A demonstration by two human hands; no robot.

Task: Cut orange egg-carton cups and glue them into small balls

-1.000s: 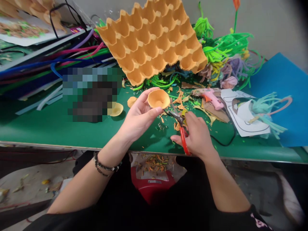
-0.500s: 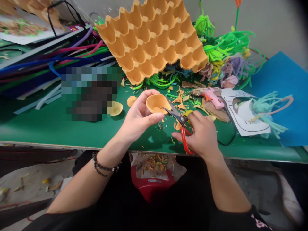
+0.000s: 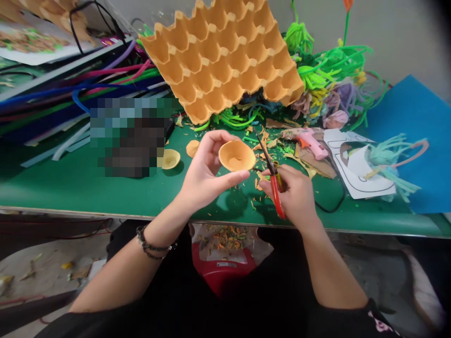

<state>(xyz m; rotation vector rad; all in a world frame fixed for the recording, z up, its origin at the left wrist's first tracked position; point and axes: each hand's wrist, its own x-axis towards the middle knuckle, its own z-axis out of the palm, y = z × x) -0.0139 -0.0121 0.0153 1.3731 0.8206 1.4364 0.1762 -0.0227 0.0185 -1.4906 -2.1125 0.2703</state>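
Note:
My left hand (image 3: 207, 176) is closed on an egg carton cup (image 3: 237, 157), thumb along its lower side, its hollow facing me. A loose scrap seems to lie inside the cup. Just right of it, my right hand (image 3: 294, 190) grips scissors (image 3: 276, 190) with red and yellow handles; their blades point up and away, apart from the cup. On the table left of my left hand sit a paler cut cup (image 3: 171, 159) and a rounded tan piece (image 3: 192, 148). Behind stands a large orange egg tray (image 3: 225, 56) with a torn lower edge.
Scraps (image 3: 271, 143) litter the green table (image 3: 123, 197) beyond my hands. A pink glue gun (image 3: 313, 143), a white paper cutout (image 3: 369, 173) and a blue sheet (image 3: 416, 126) lie to the right. Pipe cleaners (image 3: 116, 75) pile up at left. A red bin (image 3: 225, 267) with scraps is below.
The scissors have come out of the cup and swung upright to the right. My left hand has turned the cup slightly and shifted it a little right.

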